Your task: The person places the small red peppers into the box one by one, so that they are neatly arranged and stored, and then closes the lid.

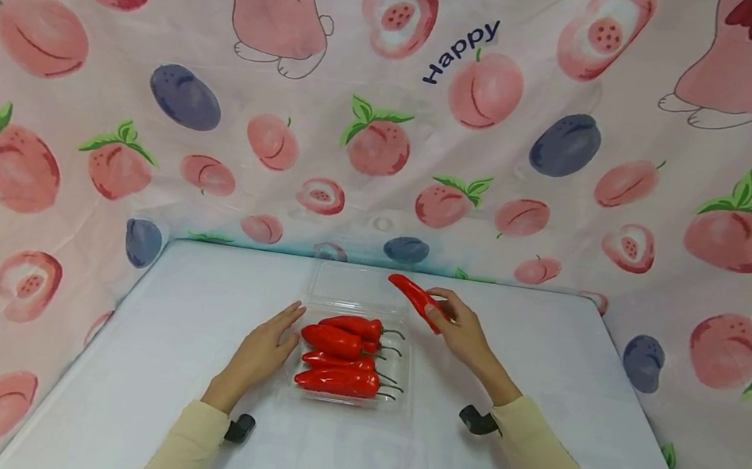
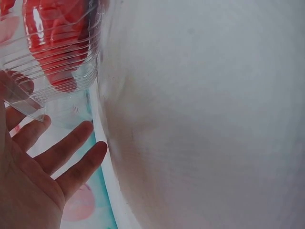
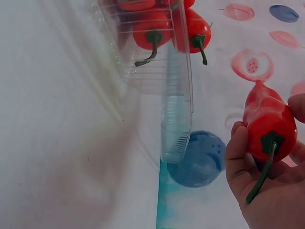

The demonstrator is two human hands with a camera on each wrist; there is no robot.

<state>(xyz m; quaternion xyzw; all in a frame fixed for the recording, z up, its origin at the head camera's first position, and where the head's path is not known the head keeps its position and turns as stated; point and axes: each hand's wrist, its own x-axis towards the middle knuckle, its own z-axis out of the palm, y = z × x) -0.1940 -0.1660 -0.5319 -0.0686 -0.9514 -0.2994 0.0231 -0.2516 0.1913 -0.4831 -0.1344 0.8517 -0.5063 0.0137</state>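
In the head view a clear plastic clamshell box (image 1: pixel 347 402) stands mid-table with several red peppers (image 1: pixel 337 380) in it, their green stems pointing right. My left hand (image 1: pixel 262 347) is at the box's left side, fingers spread and nearly straight. The left wrist view shows the thumb and nearer fingertips at the box's rim (image 2: pixel 31 106), part of them seen through the plastic. Above and to the right of the box, my right hand (image 1: pixel 465 333) grips another red pepper (image 1: pixel 414 296) between thumb and fingers. Its green stem (image 3: pixel 262 179) points toward the wrist in the right wrist view.
The box's transparent lid (image 1: pixel 347 283) lies folded back behind it, toward the far table edge. White cloth covers the table (image 1: pixel 193 305). A fruit-patterned sheet (image 1: pixel 379 211) hangs behind and on both sides. Dark wrist cameras (image 1: pixel 478 420) stick out from the sleeves.
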